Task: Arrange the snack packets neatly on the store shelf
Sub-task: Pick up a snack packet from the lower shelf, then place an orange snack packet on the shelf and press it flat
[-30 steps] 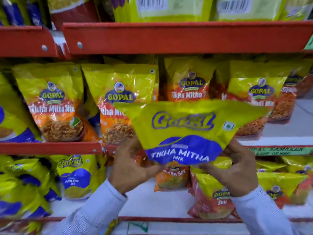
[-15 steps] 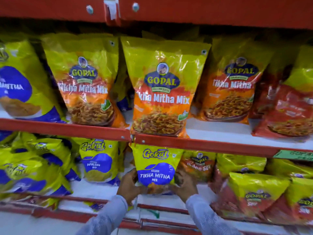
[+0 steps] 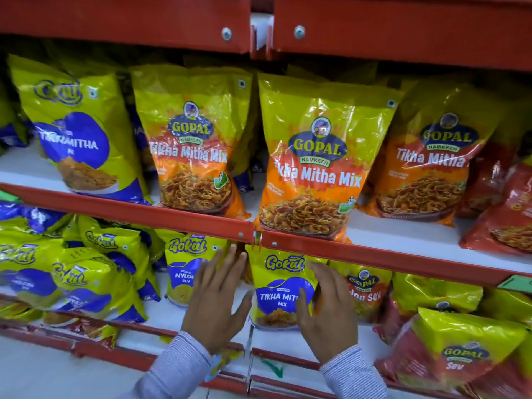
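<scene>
A yellow and blue Gokul Tikha Mitha Mix packet (image 3: 277, 286) stands upright on the lower white shelf (image 3: 178, 318), just under the red shelf rail (image 3: 403, 256). My left hand (image 3: 218, 303) hovers to its left with fingers spread, holding nothing. My right hand (image 3: 325, 309) is spread over the packet's right edge, fingers apart, covering part of its label. A Gokul Nylon Sev packet (image 3: 185, 269) stands behind my left hand.
Large Gopal Tikha Mitha Mix packets (image 3: 319, 165) stand in a row on the upper shelf. Gokul packets (image 3: 72, 277) lie piled at lower left. Gopal Sev packets (image 3: 460, 349) lean at lower right. A red rail (image 3: 144, 38) runs overhead.
Both hands have let go of the Gokul Tikha Mitha Mix packet, which now stands on the lower shelf. Their fingers have opened and spread. The view has moved closer.
</scene>
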### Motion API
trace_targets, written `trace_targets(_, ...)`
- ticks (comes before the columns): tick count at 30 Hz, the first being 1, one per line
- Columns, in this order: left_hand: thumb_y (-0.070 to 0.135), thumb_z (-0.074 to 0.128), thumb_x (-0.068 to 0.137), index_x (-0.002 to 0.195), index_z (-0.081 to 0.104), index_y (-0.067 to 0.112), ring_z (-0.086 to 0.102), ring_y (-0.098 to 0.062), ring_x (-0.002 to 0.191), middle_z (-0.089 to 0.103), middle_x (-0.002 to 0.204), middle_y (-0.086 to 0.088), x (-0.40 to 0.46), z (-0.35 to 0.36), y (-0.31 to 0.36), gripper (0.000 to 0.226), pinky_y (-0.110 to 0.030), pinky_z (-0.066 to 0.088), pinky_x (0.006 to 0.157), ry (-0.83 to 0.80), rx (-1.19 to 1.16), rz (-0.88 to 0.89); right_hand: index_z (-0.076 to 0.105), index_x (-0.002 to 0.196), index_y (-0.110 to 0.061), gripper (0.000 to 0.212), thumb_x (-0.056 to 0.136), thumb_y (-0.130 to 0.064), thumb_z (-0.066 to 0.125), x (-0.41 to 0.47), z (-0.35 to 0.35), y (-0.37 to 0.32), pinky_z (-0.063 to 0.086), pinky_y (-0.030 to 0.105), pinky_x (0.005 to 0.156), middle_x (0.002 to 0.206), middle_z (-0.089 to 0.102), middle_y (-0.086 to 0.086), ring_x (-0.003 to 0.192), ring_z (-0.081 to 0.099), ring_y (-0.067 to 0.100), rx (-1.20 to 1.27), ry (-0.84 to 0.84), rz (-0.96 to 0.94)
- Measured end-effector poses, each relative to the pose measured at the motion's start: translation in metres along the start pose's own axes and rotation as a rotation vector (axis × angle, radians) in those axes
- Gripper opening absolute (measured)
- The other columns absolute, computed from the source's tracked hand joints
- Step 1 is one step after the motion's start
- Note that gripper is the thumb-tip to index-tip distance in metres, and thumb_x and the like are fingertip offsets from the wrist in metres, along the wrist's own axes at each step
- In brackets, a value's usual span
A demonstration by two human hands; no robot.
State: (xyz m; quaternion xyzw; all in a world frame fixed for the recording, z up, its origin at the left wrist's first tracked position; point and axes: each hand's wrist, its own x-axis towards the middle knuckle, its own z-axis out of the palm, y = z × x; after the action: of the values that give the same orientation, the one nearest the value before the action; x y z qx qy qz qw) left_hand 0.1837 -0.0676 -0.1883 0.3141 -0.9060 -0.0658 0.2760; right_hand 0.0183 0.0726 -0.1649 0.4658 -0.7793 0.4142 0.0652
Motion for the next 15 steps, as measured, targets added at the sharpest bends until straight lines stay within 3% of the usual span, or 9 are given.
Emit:
trace_targets(3, 0.047, 0.053, 0.09, 0.145, 0.046, 0.017, 0.03, -0.033, 0.149, 0.039, 0.158, -0.01, 0.017, -0.055, 0.009, 0.063, -0.061, 0.03, 0.116, 0.183, 0.148, 0.1, 0.053, 0.135, -0.011, 0.053, 0.084, -0.017, 0.063, 0.036, -0.013, -0.052, 0.044, 0.038, 0.109, 0.136, 0.059, 0.007, 0.127, 0.054, 0.023, -0.081, 0.102, -0.314)
trace_targets(6, 0.045, 0.059, 0.087, 0.144, 0.047, 0.015, 0.028, -0.035, 0.149, 0.037, 0.158, -0.013, 0.041, -0.093, 0.004, 0.066, -0.064, 0.028, 0.116, 0.311, 0.22, 0.096, 0.045, 0.142, -0.007, 0.062, 0.084, -0.02, 0.062, 0.073, -0.011, -0.094, 0.038, 0.043, 0.116, 0.149, 0.047, 0.01, 0.141, 0.042, 0.026, -0.121, 0.095, -0.416)
trace_targets(12, 0.045, 0.055, 0.083, 0.146, 0.038, 0.005, 0.038, -0.035, 0.144, 0.043, 0.154, -0.016, 0.084, -0.13, -0.041, 0.078, -0.054, 0.037, 0.115, 0.363, 0.135, -0.043, 0.021, 0.151, -0.007, 0.082, 0.086, -0.041, 0.058, 0.123, 0.01, -0.144, 0.027, 0.036, 0.121, 0.16, 0.028, 0.011, 0.147, 0.03, 0.026, -0.133, -0.121, -0.261)
trace_targets(15, 0.05, 0.056, 0.073, 0.149, 0.028, -0.001, 0.043, -0.04, 0.137, 0.043, 0.151, -0.023, 0.107, -0.14, -0.067, 0.096, -0.048, 0.036, 0.115, 0.274, -0.048, -0.217, 0.021, 0.149, -0.006, 0.091, 0.082, -0.048, 0.067, 0.149, 0.019, -0.158, 0.037, 0.037, 0.111, 0.154, 0.035, 0.014, 0.141, 0.037, 0.029, -0.1, -0.295, -0.064)
